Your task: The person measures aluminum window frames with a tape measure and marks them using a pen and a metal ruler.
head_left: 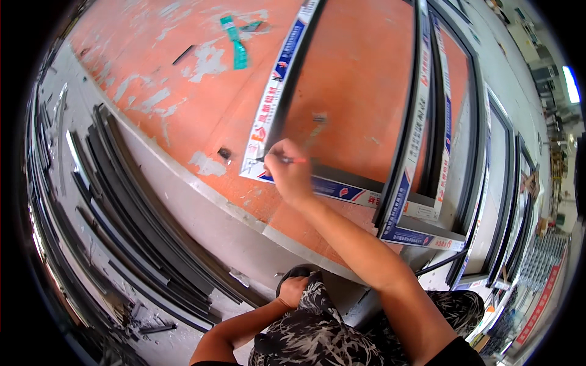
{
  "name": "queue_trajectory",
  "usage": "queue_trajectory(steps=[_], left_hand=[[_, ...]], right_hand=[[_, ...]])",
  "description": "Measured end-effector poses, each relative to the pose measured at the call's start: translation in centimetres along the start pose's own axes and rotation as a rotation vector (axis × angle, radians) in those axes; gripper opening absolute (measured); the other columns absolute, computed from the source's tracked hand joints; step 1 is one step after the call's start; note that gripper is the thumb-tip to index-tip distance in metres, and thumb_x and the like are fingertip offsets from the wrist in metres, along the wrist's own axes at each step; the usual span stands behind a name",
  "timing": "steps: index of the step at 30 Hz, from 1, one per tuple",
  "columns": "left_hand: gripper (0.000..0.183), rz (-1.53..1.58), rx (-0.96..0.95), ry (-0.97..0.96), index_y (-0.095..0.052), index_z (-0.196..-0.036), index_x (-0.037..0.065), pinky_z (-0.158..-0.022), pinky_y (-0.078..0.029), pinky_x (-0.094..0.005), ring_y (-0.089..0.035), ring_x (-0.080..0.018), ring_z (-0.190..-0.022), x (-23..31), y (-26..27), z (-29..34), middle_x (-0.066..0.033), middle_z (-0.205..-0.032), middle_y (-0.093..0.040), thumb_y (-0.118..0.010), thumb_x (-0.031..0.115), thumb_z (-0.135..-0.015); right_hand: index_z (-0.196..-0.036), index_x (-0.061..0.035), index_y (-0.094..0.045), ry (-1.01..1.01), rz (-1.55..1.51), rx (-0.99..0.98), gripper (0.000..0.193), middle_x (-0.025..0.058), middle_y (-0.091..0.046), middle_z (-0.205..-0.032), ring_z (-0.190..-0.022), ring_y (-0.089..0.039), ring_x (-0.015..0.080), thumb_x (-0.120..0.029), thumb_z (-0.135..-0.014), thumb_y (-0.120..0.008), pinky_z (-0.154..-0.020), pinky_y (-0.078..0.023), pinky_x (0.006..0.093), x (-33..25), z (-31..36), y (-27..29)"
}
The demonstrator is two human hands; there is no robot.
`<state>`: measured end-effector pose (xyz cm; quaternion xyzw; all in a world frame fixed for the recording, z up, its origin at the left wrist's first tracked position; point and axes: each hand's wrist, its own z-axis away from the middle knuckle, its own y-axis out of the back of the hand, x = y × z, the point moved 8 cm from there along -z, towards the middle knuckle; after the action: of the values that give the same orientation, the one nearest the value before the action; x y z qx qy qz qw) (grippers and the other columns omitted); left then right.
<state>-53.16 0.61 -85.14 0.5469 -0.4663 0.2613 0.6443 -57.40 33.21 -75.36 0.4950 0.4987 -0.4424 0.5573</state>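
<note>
My right hand [288, 171], slightly blurred, reaches over the near left corner of a dark metal frame [264, 116]. Its fingers are closed round a pen [298, 160] with a reddish end, and the dark tip points at the corner's white-and-blue film. Small dark marks show on the film beside the tip. Down by my knee is my left hand [293, 291], next to patterned dark trousers [317, 329]. A dark rounded object [299, 270] lies at its far side; whether the hand grips it I cannot make out, as the fingers are mostly hidden.
The frame lies on a worn orange surface [165, 116] with a pale edge. More dark frames [421, 122] overlap it on the right. Green tape [237, 52] and a thin dark strip [183, 55] lie farther off. Long dark profiles [140, 207] are piled on the floor at left.
</note>
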Motion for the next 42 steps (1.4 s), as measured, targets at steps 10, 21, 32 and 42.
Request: queue_trajectory(steps=[10, 21, 32, 42], left_hand=[[0.015, 0.035, -0.004, -0.001, -0.065, -0.08, 0.011, -0.062, -0.048, -0.0419, -0.061, -0.0298, -0.069, 1.6, -0.4, -0.7, -0.0087, -0.074, -0.062, -0.062, 0.024, -0.073], [0.016, -0.213, -0.249, 0.189, -0.065, -0.089, 0.011, -0.07, -0.05, -0.0405, -0.063, -0.0297, -0.079, 1.0, -0.6, -2.1, -0.0099, -0.083, -0.066, -0.059, 0.023, -0.08], [0.02, -0.647, -0.751, 0.044, -0.065, -0.097, 0.008, -0.074, -0.05, -0.0422, -0.063, -0.0318, -0.083, 21.0, -5.5, -18.7, -0.0126, -0.087, -0.067, -0.058, 0.022, -0.085], [0.025, -0.465, -1.136, 0.231, -0.063, -0.105, 0.006, -0.078, -0.051, -0.0369, -0.065, -0.0258, -0.086, 26.9, -14.5, -14.3, -0.014, -0.095, -0.066, -0.06, 0.022, -0.087]], right_hand=[[-0.091, -0.0045, -0.052, 0.198, 0.079, -0.26, 0.011, 0.0062, -0.055, -0.074, -0.069, -0.058, 0.019, -0.005, -0.085, -0.062, -0.062, -0.046, 0.0314, -13.4, 8.5, 11.0], [-0.108, -0.0184, -0.058, 0.133, 0.934, -0.435, 0.031, 0.0019, -0.056, -0.066, -0.059, -0.059, 0.0247, -0.015, -0.078, -0.065, -0.047, -0.043, 0.0393, -13.4, 25.6, 38.7], [-0.1, -0.0167, -0.055, -0.089, 0.939, -0.169, 0.03, 0.0036, -0.056, -0.074, -0.074, -0.059, 0.0272, -0.013, -0.072, -0.065, -0.059, -0.047, 0.0394, -2.5, 36.0, 50.4], [-0.114, -0.0099, -0.055, 0.181, 1.118, -0.279, 0.043, 0.0126, -0.057, -0.116, -0.087, -0.058, 0.0246, -0.012, -0.072, -0.063, -0.063, -0.052, 0.0325, 2.5, 39.8, 55.7]])
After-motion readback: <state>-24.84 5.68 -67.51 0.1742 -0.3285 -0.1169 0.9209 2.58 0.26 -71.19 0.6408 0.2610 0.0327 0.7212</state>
